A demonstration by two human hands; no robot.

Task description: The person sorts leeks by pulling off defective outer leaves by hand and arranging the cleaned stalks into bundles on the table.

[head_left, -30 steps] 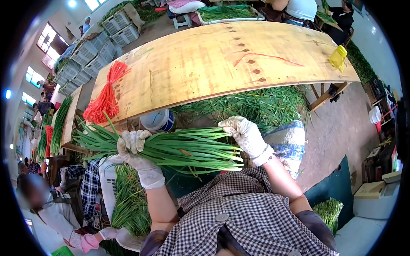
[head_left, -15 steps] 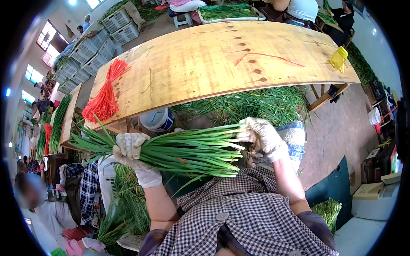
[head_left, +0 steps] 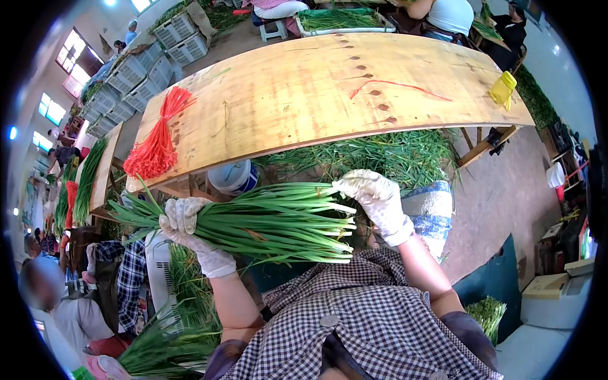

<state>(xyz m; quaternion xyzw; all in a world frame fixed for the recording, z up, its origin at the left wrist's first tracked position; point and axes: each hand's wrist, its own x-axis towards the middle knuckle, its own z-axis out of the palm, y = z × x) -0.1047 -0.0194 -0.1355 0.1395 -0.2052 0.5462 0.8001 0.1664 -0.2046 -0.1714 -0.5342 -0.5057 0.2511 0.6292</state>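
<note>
Greens (head_left: 272, 225) in hands (head_left: 182, 219) (head_left: 375, 197), bucket label (head_left: 249, 180) illegible

Crates (head_left: 130, 76) stand upper left. The table (head_left: 272, 95) spans the upper middle, strips (head_left: 155, 142) on its left end. Below, at centre, the bunch of greens (head_left: 272, 218) lies in the left hand (head_left: 185, 221), its right end at the right hand (head_left: 378, 204).
</note>
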